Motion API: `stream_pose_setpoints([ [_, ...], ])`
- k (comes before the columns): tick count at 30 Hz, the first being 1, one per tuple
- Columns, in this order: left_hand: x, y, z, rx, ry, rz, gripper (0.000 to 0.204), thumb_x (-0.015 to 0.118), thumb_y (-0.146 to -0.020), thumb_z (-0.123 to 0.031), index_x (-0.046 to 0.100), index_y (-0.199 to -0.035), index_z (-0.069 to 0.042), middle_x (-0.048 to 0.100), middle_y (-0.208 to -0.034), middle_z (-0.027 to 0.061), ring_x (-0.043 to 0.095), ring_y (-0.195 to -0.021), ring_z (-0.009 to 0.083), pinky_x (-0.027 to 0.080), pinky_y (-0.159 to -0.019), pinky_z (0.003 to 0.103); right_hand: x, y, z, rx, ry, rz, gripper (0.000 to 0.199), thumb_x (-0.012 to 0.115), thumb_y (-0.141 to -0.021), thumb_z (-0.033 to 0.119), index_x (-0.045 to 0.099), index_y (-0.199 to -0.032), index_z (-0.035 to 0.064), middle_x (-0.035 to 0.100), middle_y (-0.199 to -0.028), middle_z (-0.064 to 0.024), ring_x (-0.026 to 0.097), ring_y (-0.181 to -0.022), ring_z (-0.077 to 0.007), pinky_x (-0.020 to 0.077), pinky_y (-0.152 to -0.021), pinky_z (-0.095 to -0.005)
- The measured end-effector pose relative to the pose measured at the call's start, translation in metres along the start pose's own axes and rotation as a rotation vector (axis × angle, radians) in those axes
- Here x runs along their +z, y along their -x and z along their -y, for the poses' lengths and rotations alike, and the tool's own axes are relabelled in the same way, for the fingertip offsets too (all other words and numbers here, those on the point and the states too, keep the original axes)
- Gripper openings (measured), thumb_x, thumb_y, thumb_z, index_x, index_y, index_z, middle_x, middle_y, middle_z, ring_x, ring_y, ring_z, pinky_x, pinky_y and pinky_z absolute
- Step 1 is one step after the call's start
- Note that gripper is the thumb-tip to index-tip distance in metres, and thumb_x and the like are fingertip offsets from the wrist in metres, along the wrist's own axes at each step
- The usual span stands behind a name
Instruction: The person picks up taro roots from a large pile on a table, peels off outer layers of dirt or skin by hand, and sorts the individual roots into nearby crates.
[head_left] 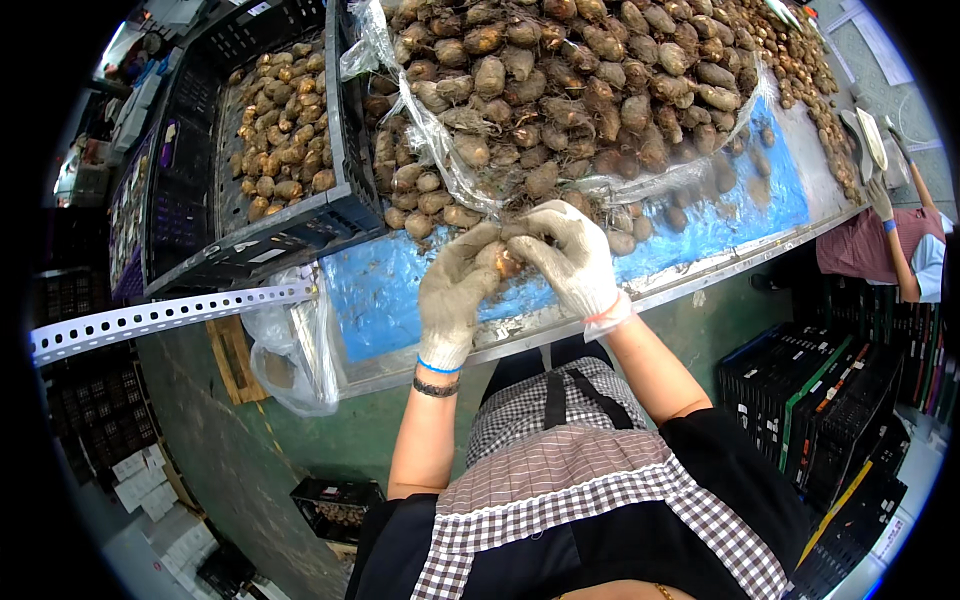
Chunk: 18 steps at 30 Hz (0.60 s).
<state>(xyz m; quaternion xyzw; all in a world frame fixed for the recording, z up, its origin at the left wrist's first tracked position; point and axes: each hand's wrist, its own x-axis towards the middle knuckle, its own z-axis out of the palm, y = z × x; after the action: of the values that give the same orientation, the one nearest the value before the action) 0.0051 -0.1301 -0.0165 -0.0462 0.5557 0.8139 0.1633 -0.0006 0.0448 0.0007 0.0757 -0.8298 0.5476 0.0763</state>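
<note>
Both my hands wear off-white knit gloves and meet above the near edge of the table. My left hand (pixel 455 290) is closed round a small taro corm (pixel 508 262), its cut or peeled face showing orange-brown. My right hand (pixel 568 258) has its fingers pinched together at the top of the same corm; whether they grip its fibres or skin is hidden. Just beyond my hands rises a large heap of hairy brown taro corms (pixel 600 90), lying on clear plastic sheeting (pixel 440 150). Under that is a blue sheet (pixel 380 290) with bits of dirt on it.
A black plastic crate (pixel 270 238) holding cleaned corms stands at the left. A perforated white metal bar (pixel 170 318) juts out below it. Stacked black crates (pixel 800 400) stand on the floor at right. Another person's gloved hand (pixel 880 200) works at the table's far right.
</note>
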Motion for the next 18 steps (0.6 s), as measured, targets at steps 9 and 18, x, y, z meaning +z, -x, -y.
stream_pose_setpoints([
  [9,-0.003,0.000,0.003,-0.078,0.330,0.111,0.047,0.055,-0.099,-0.022,0.046,-0.136,0.005,0.066,-0.110,0.0143,0.067,-0.088,0.0198,0.059,-0.071,0.031,-0.014,-0.011,-0.022,-0.028,0.265,-0.065,0.033,0.074,-0.080,0.019,0.069,-0.109,0.0045,0.064,-0.107,-0.0164,0.060,-0.104,-0.0332,0.0478,-0.091,-0.0404],
  [18,0.007,-0.007,0.026,-0.027,0.545,0.005,0.042,0.051,-0.103,-0.028,0.047,-0.132,0.002,0.063,-0.114,0.0143,0.066,-0.089,0.0197,0.060,-0.073,0.031,0.015,0.011,-0.022,-0.165,0.061,-0.221,0.025,0.078,-0.075,0.011,0.070,-0.099,0.0056,0.065,-0.093,-0.0124,0.061,-0.087,-0.0311,0.0489,-0.078,-0.0400],
])
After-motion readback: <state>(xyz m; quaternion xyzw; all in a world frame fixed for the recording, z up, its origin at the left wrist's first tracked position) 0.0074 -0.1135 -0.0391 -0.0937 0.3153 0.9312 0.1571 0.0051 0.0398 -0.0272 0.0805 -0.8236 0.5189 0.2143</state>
